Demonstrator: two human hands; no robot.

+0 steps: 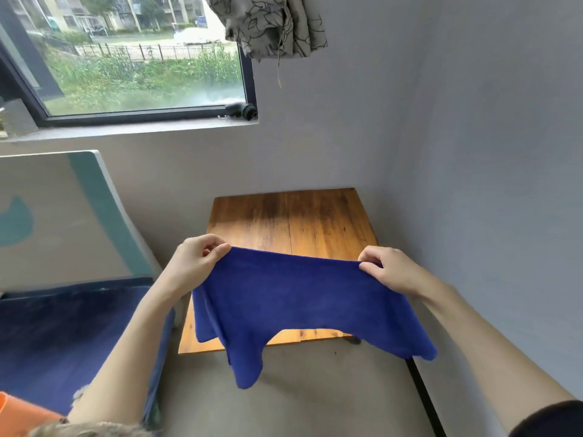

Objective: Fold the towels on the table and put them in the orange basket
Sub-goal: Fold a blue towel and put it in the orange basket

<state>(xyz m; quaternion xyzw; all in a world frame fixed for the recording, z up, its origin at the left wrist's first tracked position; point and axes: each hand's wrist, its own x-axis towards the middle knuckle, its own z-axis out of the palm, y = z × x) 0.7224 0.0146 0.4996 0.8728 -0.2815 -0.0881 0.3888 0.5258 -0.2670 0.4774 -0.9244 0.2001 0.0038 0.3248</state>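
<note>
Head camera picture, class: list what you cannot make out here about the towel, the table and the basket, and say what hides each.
1. Orange basket: only a corner shows; the bottom-left edge cuts off the rest.
2. Table: the blue towel covers its near middle, so anything under it is hidden.
3. Towel corners: pinched inside the left hand and right hand.
4. Other towels: none visible.

Blue towel (293, 298) stretched in the air above the wooden table (293, 222), lower corners dangling.
</note>
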